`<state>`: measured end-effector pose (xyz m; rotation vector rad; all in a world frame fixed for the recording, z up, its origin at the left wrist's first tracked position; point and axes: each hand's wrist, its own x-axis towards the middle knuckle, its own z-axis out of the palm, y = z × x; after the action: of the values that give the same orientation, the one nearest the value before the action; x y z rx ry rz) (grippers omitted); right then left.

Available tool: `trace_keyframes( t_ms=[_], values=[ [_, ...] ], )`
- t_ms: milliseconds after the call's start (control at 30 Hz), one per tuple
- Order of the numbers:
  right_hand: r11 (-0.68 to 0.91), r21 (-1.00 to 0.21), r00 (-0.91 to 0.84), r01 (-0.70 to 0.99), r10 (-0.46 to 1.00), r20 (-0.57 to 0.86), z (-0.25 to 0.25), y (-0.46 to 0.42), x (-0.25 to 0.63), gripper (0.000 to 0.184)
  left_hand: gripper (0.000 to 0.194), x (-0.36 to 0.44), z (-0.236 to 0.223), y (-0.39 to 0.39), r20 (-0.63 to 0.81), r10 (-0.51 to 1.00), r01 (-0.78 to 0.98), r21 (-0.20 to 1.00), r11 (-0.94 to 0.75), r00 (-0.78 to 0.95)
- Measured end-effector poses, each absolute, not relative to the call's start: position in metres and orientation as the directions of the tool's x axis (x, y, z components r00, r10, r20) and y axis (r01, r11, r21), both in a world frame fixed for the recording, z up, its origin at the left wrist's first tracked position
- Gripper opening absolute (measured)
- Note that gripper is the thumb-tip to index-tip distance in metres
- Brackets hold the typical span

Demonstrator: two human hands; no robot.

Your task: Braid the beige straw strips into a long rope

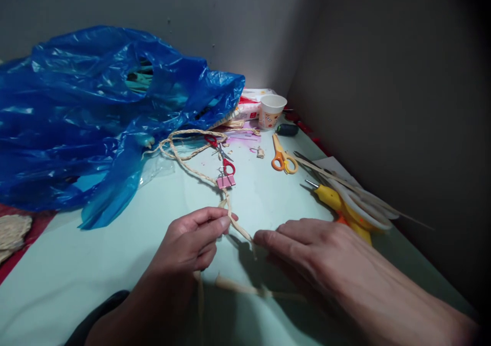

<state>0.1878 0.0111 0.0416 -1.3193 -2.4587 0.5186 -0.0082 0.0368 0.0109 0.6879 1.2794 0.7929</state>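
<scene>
A braided cord of pale plant fibre (192, 170) runs from the back of the table toward me, with a pink binder clip (226, 182) fixed on it. Just below the clip, my left hand (201, 233) pinches the braid's working end between thumb and fingers. My right hand (307, 246) is closed at the tip of a fibre strand (241, 230) that slants away from the left hand. Its fingertips are partly hidden behind the hand. Another loose fibre strip (245, 287) lies on the table below both hands.
A big blue plastic bag (95, 116) fills the left. Farther back are small red scissors (229, 167), a paper cup (272, 112), a dark thread spool (287, 130) and orange scissors (282, 159). On the right lie a yellow-handled tool (329, 198) and a tape roll (364, 213) near the wall.
</scene>
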Motion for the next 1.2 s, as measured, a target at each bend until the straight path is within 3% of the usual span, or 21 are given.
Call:
trace_keyframes(
  t_ms=[100,200,400,567,733,933,1200],
  values=[
    [0.52,-0.406,-0.572,0.752,0.82,-0.009,0.043,0.012,0.188,0.017,0.025,-0.007,0.011,0.036,-0.546,0.833,-0.134,0.822,0.554,0.092],
    [0.528,-0.379,-0.568,0.76,0.823,0.009,0.043,0.013,0.188,0.017,0.026,-0.006,0.01,0.036,-0.539,0.838,-0.156,0.824,0.545,0.083],
    [0.671,-0.199,-0.609,0.714,0.736,0.295,0.042,0.009,0.183,0.021,0.027,-0.007,0.008,0.037,-0.548,0.832,-0.163,0.816,0.555,0.09],
    [0.632,-0.159,-0.544,0.759,0.749,0.378,0.04,0.003,0.178,0.021,0.025,-0.008,0.009,0.035,-0.572,0.814,-0.161,0.798,0.581,0.105],
    [0.599,-0.183,-0.502,0.78,0.772,0.389,0.04,0.002,0.176,0.021,0.018,-0.006,0.014,0.033,-0.564,0.817,-0.204,0.791,0.576,0.122],
    [0.643,-0.06,-0.59,0.764,0.733,0.337,0.038,0.006,0.177,0.027,0.017,-0.009,0.012,0.034,-0.558,0.816,-0.188,0.794,0.578,0.15],
    [0.653,-0.035,-0.6,0.757,0.715,0.359,0.039,0.009,0.179,0.029,0.024,-0.009,0.009,0.034,-0.507,0.845,-0.184,0.826,0.533,0.173]
  ],
)
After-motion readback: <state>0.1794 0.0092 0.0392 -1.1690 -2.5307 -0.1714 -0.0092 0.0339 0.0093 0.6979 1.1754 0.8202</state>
